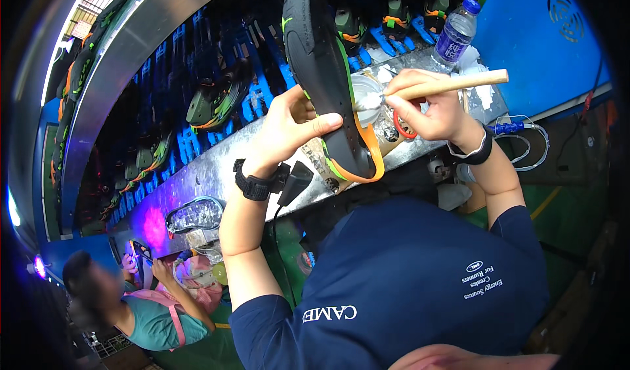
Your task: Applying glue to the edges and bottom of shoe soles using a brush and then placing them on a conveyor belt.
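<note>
My left hand is closed around a sandal, thumb pressed on its dark side near the heel. The sandal stands on end, with a black sole, green trim and an orange heel strap. My right hand grips a brush by its light wooden handle. Its white-coated bristles are at the sandal's edge, in front of a clear cup; whether they touch the sandal I cannot tell. A red ring-shaped handle lies below my right hand.
A metal ledge runs before me. Beyond it a conveyor with blue racks carries several sandals. A capped water bottle stands at back right, near a blue panel. At lower left another person handles a shoe part.
</note>
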Demonstrator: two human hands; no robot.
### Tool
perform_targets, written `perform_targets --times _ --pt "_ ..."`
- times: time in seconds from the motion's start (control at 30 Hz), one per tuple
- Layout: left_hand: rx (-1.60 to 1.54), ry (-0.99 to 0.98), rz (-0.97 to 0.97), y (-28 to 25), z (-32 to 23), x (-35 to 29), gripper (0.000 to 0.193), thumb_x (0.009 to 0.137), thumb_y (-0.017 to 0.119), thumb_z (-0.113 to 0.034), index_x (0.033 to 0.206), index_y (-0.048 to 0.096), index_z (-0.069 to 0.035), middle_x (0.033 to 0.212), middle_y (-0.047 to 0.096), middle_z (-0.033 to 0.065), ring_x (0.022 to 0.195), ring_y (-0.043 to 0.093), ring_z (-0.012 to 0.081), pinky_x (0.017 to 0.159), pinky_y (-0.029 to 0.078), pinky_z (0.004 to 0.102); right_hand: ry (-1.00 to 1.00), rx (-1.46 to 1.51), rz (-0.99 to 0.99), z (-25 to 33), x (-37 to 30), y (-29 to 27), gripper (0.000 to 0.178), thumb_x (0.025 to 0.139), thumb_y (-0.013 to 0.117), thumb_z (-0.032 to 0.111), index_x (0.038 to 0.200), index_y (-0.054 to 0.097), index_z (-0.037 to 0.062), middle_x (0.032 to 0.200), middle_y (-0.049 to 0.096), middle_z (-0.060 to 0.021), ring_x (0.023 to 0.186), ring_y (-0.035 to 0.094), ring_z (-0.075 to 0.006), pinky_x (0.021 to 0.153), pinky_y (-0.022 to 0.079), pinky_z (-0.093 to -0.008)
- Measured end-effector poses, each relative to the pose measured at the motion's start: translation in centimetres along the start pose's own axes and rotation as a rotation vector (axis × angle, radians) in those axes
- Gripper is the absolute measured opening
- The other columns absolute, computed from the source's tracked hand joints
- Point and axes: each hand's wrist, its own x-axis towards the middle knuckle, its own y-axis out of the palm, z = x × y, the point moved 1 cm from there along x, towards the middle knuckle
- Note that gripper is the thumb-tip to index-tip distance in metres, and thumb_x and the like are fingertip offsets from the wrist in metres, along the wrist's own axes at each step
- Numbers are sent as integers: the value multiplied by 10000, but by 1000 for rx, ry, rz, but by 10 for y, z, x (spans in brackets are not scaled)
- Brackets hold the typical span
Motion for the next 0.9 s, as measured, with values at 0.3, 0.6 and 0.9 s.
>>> perform_targets --times 0.3,0.6,0.9 --pt "-40 -114 89 18 0 -9 447 687 664 -104 1051 442 31 942 553 97 851 545 157 754 451 274 -159 -113 -160 0 18 -18 31 716 573 -17 743 562 -24 718 554 -47 522 473 -43 432 353 -155" --pt "-47 -112 94 17 -2 -10 442 687 659 -94 1052 442 29 930 558 93 834 547 146 739 454 270 -317 -331 -165 1 23 -18 32 671 584 -32 692 560 -28 721 578 -101 555 539 -164 480 425 -227" --pt "13 -105 -6 20 -23 6 437 706 633 -128 1054 427 36 960 547 111 876 522 143 791 408 272 -178 -122 -14 31 -24 -9 54 658 561 -37 709 560 -24 687 565 -116 568 541 -204 509 435 -261"
